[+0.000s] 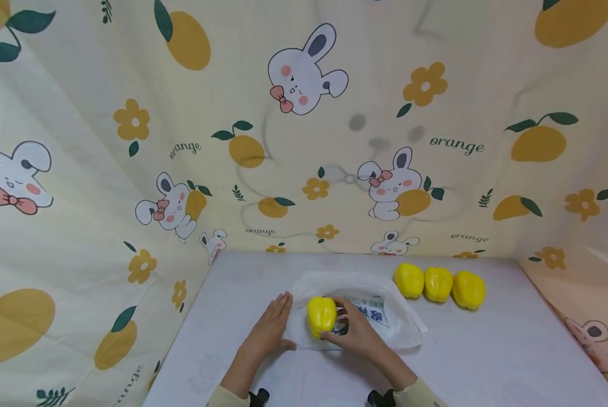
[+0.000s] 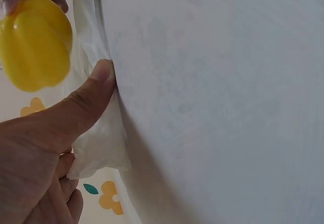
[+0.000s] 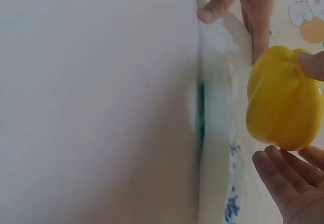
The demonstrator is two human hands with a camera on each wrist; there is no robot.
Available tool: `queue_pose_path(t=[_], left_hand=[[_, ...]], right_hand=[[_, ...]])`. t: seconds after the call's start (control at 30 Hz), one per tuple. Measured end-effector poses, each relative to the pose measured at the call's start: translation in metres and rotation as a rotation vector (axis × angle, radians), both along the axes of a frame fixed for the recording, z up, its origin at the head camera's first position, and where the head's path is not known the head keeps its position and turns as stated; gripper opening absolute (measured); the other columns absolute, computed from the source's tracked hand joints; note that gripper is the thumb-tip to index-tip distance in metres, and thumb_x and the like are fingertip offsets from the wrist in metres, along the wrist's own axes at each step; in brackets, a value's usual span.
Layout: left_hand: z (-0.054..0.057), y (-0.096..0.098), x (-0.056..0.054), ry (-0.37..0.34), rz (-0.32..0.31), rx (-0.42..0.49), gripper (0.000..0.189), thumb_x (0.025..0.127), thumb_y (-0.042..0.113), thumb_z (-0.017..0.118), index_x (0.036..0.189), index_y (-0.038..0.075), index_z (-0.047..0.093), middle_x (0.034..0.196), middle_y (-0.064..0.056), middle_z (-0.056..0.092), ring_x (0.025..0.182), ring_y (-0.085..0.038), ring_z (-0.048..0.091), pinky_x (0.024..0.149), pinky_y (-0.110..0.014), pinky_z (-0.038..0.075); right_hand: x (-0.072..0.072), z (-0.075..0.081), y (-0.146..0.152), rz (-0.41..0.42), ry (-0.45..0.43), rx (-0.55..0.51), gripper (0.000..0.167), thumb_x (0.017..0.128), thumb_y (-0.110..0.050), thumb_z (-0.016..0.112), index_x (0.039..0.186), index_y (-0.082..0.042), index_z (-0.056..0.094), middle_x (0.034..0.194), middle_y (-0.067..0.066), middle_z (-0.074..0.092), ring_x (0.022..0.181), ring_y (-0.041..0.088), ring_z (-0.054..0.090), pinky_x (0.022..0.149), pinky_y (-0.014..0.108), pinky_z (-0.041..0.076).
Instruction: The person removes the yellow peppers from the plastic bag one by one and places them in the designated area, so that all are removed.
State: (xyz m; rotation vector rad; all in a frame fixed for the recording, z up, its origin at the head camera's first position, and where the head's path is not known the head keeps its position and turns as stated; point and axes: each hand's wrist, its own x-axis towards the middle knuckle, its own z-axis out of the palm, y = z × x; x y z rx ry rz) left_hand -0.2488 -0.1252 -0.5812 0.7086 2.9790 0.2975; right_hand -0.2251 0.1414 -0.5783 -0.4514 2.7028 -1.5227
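A yellow bell pepper (image 1: 321,317) is gripped by my right hand (image 1: 357,333), thumb at one end and fingers at the other, as the right wrist view shows. It is held over the left part of a white plastic bag (image 1: 405,333) with dark blue printing, which lies spread on the table. My left hand (image 1: 270,325) rests at the bag's left edge with its fingers stretched forward. In the left wrist view the thumb of that hand (image 2: 76,107) presses on the bag's near edge, and the bag (image 2: 101,148) partly hides the other fingers.
Three more yellow bell peppers stand in a row at the back right of the white table (image 1: 512,350): a left one (image 1: 409,280), a middle one (image 1: 438,284) and a right one (image 1: 469,290). A curtain (image 1: 293,186) printed with rabbits and oranges hangs behind and at both sides.
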Motion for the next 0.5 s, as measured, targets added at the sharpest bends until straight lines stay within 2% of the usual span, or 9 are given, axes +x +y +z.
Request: queue_pose_path(t=[0.17, 0.5], left_hand=[[0.001, -0.001, -0.002, 0.014, -0.009, 0.015, 0.124, 0.078, 0.041, 0.097, 0.169, -0.002, 0.023, 0.178, -0.017, 0.022, 0.163, -0.033, 0.024, 0.133, -0.047, 0.023], [-0.001, 0.0, -0.002, -0.01, 0.003, 0.035, 0.125, 0.077, 0.038, 0.098, 0.169, -0.001, 0.022, 0.178, -0.018, 0.022, 0.164, -0.034, 0.022, 0.134, -0.047, 0.022]], right_hand=[[0.004, 0.008, 0.014, -0.052, 0.0, -0.006, 0.09, 0.082, -0.036, 0.096, 0.154, -0.012, 0.047, 0.145, 0.006, 0.059, 0.124, 0.023, 0.061, 0.107, 0.048, 0.058], [0.015, 0.024, 0.046, -0.123, 0.031, 0.044, 0.092, 0.083, -0.033, 0.095, 0.156, -0.008, 0.044, 0.145, 0.009, 0.059, 0.125, 0.027, 0.062, 0.108, 0.053, 0.057]])
